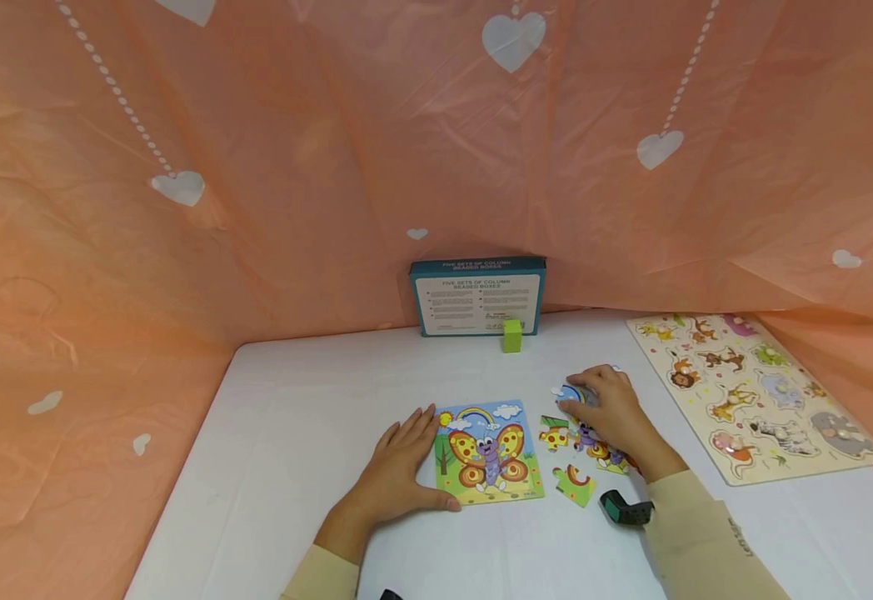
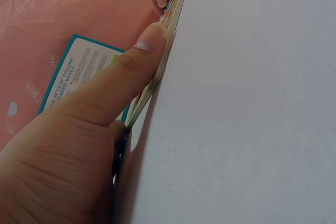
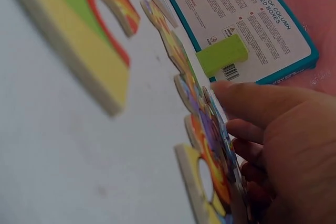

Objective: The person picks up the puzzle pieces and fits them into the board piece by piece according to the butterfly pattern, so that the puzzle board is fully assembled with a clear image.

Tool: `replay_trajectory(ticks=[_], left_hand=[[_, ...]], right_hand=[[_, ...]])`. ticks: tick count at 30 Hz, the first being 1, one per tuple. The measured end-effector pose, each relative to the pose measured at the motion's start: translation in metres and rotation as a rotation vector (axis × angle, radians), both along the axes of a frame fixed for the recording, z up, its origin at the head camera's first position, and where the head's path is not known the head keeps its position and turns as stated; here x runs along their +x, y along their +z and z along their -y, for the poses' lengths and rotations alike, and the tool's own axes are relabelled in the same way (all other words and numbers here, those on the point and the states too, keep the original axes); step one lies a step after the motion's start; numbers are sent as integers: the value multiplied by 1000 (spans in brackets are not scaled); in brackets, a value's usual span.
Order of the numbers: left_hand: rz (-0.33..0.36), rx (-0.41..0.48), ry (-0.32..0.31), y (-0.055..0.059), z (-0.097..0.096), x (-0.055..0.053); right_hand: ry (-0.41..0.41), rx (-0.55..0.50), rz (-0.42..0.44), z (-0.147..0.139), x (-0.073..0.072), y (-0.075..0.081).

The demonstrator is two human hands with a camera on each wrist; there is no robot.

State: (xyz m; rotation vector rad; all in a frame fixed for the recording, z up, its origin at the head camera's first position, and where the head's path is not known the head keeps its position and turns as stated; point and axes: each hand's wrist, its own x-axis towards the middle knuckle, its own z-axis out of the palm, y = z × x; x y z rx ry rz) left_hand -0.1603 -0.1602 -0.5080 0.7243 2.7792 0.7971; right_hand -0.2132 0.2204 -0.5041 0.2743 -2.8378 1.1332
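On the white table (image 1: 316, 392), the left hand (image 1: 399, 467) lies flat, fingers straight, steadying the butterfly puzzle (image 1: 487, 452), while the right hand (image 1: 612, 410), fingers curled, grips loose puzzle pieces (image 1: 556, 433) just beside it.

From the head we look forward and down over the white table (image 1: 316, 400) toward the peach backdrop (image 1: 256, 167). Our left wrist camera sits low at the tabletop, very near the left hand (image 2: 79, 145), looking along the butterfly puzzle (image 2: 157, 77) edge. Our right wrist camera (equally low and close) faces the loose pieces (image 3: 205, 129). All three views share the teal box (image 1: 477, 296).
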Motion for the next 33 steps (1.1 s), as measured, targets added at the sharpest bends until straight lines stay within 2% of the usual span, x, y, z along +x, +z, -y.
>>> replay_trajectory(ticks=[5,13,17,21,26,33], left_hand=[[-5,-4,-2,-1,0,0],[-8,3,-4,-1,0,-1],[-6,-6,-3,-1,0,-1],[-6,-10,1,-1,0,0],[-8,-8,4,-1,0,1],[-4,-3,6,1,-1,1]], right_hand=[[0,18,-19,3,0,-2],[9,-50,-36,7,2,2],[13,-115,-57,9,4,5],[-17,-178,-63,12,6,10],[-46,-328,-11,18,8,17],[-14,-481,58,30,13,25]])
